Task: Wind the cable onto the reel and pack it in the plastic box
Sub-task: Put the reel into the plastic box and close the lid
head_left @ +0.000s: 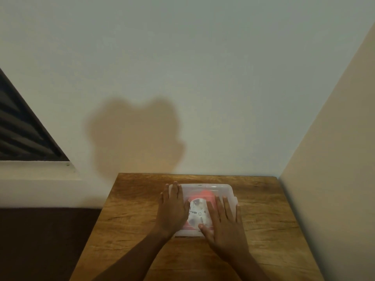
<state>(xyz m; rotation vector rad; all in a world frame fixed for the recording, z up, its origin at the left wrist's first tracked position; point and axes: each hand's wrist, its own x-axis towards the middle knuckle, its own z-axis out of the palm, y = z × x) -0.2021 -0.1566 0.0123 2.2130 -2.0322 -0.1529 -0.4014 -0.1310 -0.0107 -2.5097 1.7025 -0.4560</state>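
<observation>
The left hand lies flat on the left part of the plastic box's lid, its fingers straight and together, reaching to the far left corner. It holds nothing; it looks placed to press that side of the lid down so it seats on the plastic box. Between the hands, through the cloudy lid, the reel shows as a red shape with a white printed face. It sits inside the box, near the middle; the cable itself cannot be made out. The right hand also lies flat on the lid, fingers straight and slightly spread, thumb near the front edge, gripping nothing. Two flat palms on either side suggest an even push to close the lid, so packing seems nearly done.

The box rests on a wooden counter, towards its far edge. A pale wall rises just behind it and another stands to the right, with a dark slatted panel far left. Nothing on the counter blocks the hands.
</observation>
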